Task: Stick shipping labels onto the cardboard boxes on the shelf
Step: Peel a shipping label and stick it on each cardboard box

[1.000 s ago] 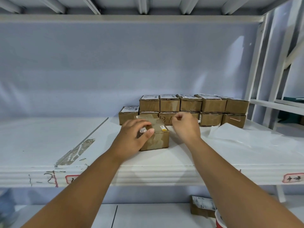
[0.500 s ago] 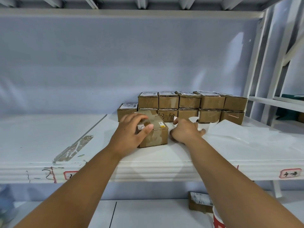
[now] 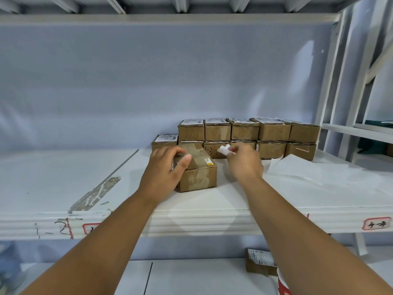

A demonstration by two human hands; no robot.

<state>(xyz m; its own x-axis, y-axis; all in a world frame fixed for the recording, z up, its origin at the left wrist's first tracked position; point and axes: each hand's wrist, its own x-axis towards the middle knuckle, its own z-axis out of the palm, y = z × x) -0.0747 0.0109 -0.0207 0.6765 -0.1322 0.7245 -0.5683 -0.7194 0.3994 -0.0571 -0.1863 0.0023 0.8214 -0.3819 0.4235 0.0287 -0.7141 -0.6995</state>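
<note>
A small brown cardboard box sealed with clear tape is set on the white metal shelf, near its front edge, and it serves as the landmark here. The box's left top edge is covered by the left hand, whose fingers are curled over the top and whose thumb is pressed against the near upper edge, so the box is held in a loose clasp. Just right of the box and slightly above its top, a small crumpled white paper label is pinched between the thumb and fingertips of the right hand; the other fingers are folded in. Behind the box, a two-tier row of brown cardboard boxes topped with white printed labels is stacked against the pale blue back wall. To the right of the box, a white sheet of backing paper is spread on the shelf.
</note>
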